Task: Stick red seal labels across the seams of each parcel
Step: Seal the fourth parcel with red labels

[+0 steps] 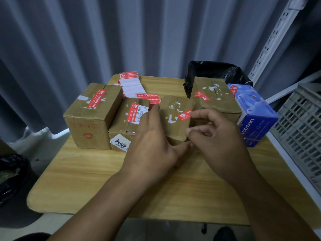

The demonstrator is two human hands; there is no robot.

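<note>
Several taped cardboard parcels stand on a wooden table (86, 180). The middle parcel (171, 119) bears a red seal label (184, 115) near its right edge. My left hand (152, 141) steadies this parcel from the left and front, fingers spread against it. My right hand (215, 134) has its fingertips at the label's right end, pressing or pinching it. The large left parcel (92, 115), the small one beside it (128, 119), the back right parcel (215, 98) and a blue box (255, 117) each carry a red label. A strip of labels (133, 87) lies behind.
A black plastic bag (213, 72) sits behind the back right parcel. A grey plastic crate (302, 129) and a white metal shelf post (274, 40) stand on the right. A dark bag (10, 173) is low on the left. Grey curtains hang behind the table.
</note>
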